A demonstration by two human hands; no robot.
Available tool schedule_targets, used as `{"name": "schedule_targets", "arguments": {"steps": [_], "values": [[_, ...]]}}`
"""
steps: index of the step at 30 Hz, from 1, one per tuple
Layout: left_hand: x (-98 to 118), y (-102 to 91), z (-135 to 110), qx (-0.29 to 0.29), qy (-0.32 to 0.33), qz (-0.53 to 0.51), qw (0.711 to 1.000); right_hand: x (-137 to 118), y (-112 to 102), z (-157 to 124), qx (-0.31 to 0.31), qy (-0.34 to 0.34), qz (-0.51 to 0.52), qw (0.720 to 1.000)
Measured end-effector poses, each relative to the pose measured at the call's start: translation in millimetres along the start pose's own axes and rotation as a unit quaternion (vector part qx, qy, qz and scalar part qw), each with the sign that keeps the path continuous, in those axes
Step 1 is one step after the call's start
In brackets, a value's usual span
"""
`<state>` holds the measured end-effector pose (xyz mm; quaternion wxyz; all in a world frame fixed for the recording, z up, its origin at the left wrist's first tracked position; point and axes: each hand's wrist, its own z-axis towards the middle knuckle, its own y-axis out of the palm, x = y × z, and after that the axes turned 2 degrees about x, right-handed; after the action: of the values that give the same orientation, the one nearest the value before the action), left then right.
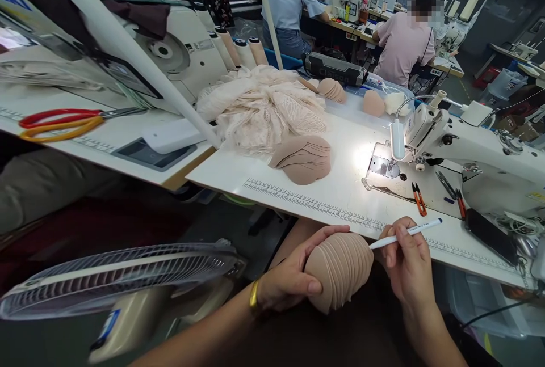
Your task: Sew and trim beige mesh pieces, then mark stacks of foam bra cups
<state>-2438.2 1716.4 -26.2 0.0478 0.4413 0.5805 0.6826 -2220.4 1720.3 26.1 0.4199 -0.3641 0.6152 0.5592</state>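
My left hand point(293, 276) is wrapped round a fanned stack of beige bra pads point(340, 268), thumb on the near face and fingers behind. In my right hand point(406, 259) a white marker pen point(406, 234) is pinched between thumb and fingers. Its tip meets the upper right edge of the stack, while the dark blue end points right. Another pile of beige pads point(304, 160) lies on the white sewing table point(349, 134), just beyond my hands. Cream lace fabric point(272, 106) is heaped behind that pile.
A lit sewing machine point(451, 134) stands at right, with orange snips point(419, 199) and a black phone point(491, 236) near it. Red and yellow scissors point(63, 122) lie on the left table. A fan point(123, 276) is at lower left. People sit at machines behind.
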Motion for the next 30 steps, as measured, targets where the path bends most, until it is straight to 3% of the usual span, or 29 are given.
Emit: {"name": "schedule_targets", "arguments": {"steps": [5, 11, 16, 21, 26, 30], "values": [[0, 0.7, -1, 0.007, -0.002, -0.009, 1.000, -5, -5, -2, 0.024, -0.060, -0.030, 0.997], [1, 1.6, 1, -0.005, -0.004, -0.003, 1.000, -1, -6, -7, -0.020, -0.045, -0.044, 0.998], [3, 3.2, 1, 0.001, -0.002, 0.007, 1.000, -4, -5, -7, -0.005, -0.072, -0.046, 0.996], [2, 4.8, 2, 0.015, 0.004, 0.008, 1.000, -3, -5, -10, -0.033, -0.063, -0.062, 0.996], [3, 5.9, 2, 0.020, -0.007, 0.011, 1.000, -1, -5, -10, 0.000, -0.066, -0.046, 0.997], [2, 7.1, 2, 0.028, 0.006, 0.016, 0.999, 2, -4, -10, -0.029, -0.076, -0.077, 0.994]]}}
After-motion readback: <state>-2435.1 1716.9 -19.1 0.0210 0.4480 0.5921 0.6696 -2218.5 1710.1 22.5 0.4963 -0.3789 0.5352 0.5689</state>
